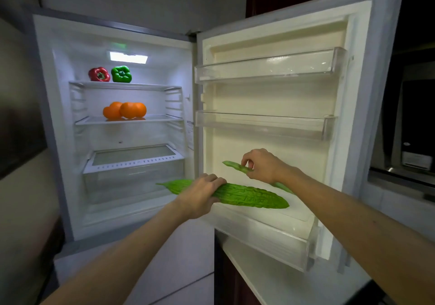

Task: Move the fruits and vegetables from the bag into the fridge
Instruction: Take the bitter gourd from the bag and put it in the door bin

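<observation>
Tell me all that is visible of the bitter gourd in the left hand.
The bitter gourd is long, bright green, warty and ridged, pointed at both ends. It lies nearly level, one tip toward the fridge, the other over the lowest door bin. The left hand grips it from above, near its middle.

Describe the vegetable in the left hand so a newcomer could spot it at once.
Start at the open fridge door on the right and drop to its lowest bin. Just above the bin, the left hand grips a long bitter gourd lying crosswise. It is broad, bright green and warty, unlike the slimmer, paler vegetable pinched by the right hand behind it.
</observation>
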